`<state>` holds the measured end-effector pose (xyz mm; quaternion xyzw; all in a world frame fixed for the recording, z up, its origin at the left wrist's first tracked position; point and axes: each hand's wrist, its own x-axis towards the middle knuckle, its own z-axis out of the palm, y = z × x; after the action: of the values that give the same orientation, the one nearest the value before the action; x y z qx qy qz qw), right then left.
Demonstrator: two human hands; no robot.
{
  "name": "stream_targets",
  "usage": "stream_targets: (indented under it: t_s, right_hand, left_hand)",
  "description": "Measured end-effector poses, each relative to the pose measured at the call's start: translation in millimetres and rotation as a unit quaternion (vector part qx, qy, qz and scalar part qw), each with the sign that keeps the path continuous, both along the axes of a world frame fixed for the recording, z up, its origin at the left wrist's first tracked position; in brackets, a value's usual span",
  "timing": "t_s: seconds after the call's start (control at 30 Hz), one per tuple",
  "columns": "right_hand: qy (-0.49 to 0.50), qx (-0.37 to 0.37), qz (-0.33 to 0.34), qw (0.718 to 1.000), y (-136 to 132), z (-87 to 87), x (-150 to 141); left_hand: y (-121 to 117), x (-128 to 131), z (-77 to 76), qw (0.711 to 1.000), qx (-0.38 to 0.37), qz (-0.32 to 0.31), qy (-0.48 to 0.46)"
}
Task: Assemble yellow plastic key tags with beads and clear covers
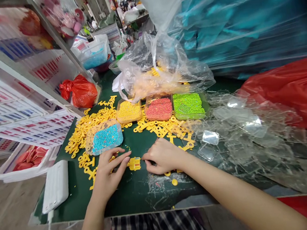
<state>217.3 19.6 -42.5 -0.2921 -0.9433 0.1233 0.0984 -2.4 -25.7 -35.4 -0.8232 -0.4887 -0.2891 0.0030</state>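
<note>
A small yellow plastic piece [134, 163] with coloured beads in slots lies flat on the green table, between my hands. At its left is my left hand [108, 172], fingers stretched and apart; the thumb tip comes close to the piece's edge, and I cannot tell whether it touches. On the right, my right hand [162, 156] is closed in a pinch, fingertips beside the piece. Whatever it pinches is too small to make out. Blue beads [105, 139] fill a clear tray above my left hand. Farther back stand trays of yellow beads [128, 110], red beads [158, 109] and green beads [188, 104].
Loose yellow plastic parts [92, 125] spread around the trays. Many clear plastic cases [241, 132] are heaped at right. A clear bag [163, 74] of yellow parts sits behind the trays. A white power bank [55, 186] with a cable lies at the left edge.
</note>
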Motion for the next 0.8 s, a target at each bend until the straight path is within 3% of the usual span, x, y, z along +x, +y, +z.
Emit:
stream_targets:
  t_s: [0.1,0.23,0.33,0.43,0.6,0.8]
  right_hand:
    - [-0.002,0.007,0.001,1.000,1.2,3.4,1.3]
    - [0.012,0.024,-0.006,1.000,1.3,6.7,3.6]
    - [0.021,0.033,-0.010,0.999,2.1,7.7,5.9]
    - [0.023,0.036,-0.005,0.999,3.7,9.2,7.9]
    - [0.028,0.034,0.014,0.999,5.6,10.2,8.8]
    - [0.030,0.033,0.021,0.999,7.7,7.5,9.0]
  left_hand:
    - [24.1,20.0,23.5,0.999,0.014,-0.042,0.009]
    - [84.6,60.5,47.8,0.996,0.003,-0.082,0.030]
    - [133.6,91.6,56.0,0.987,-0.077,-0.081,0.117]
    - [166.3,122.9,62.5,0.961,-0.168,-0.084,0.205]
    - [185.3,188.3,69.8,0.920,-0.272,-0.239,0.147]
    - [204.1,251.2,52.0,0.859,-0.321,-0.290,0.275]
